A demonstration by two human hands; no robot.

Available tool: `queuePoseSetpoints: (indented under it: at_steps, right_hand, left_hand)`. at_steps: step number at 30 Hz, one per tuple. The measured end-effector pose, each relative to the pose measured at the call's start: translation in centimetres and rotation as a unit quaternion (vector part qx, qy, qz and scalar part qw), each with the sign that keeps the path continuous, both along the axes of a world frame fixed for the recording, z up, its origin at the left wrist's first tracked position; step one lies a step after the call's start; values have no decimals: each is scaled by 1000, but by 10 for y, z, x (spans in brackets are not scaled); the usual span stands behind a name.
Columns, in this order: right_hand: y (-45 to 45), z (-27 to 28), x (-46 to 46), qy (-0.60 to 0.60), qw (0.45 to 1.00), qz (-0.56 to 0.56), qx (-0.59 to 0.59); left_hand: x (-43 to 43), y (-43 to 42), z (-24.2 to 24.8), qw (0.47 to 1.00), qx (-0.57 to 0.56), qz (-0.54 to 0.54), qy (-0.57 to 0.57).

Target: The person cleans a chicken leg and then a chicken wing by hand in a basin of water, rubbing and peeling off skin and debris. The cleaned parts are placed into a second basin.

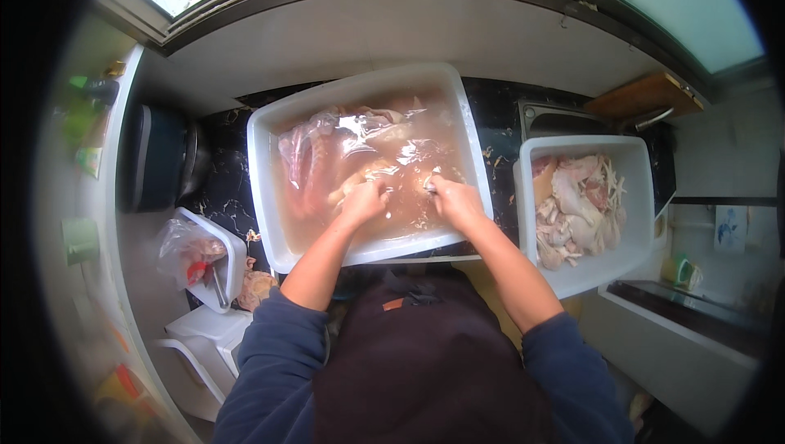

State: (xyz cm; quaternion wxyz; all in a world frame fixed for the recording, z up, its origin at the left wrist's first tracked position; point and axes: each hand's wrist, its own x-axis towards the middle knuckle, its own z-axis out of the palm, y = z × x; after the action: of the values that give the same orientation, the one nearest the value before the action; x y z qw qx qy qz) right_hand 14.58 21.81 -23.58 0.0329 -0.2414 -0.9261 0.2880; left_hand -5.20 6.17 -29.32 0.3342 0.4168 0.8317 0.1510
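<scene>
A large white plastic tub [362,255] holds cloudy pinkish water right in front of me. My left hand [366,200] is closed at the water's surface on a pale poultry piece [347,189], which is mostly under water. To its right, my right hand [455,200] grips a small metal tool [431,187]; its working end is hidden by the water and glare. Pinkish raw poultry pieces [310,146] lie in the tub's left part, and more pale meat [383,122] shows near the back.
On the right, a second white tub [635,217] holds cut raw poultry with feet, in front of a metal sink [539,114]. At left, a small white bin [232,248] holds a plastic bag [178,241] and a metal handle, beside poultry scraps [256,287]. A dark pan [195,159] stands behind.
</scene>
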Motion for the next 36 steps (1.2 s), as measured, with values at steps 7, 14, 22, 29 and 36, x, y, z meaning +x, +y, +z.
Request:
queuePoseSetpoints:
  at_steps: [7,14,22,29,36]
  right_hand:
    - [20,61,13,166,972,-115,-122]
    - [30,129,100,261,921,-262,-120]
    - [78,116,264,149,897,-414,-31]
    - [72,84,333,-111,809,-554,160]
    - [-20,63,92,241,921,-279,-129]
  left_hand:
    - [-36,33,13,975,135,74,163]
    - [-36,94,-6,970,83,-45,225]
    - [-47,109,-53,968,190,97,-130]
    - [-69,79,-75,923,190,214,-257]
    - [-38,77,-41,785,208,266,-520]
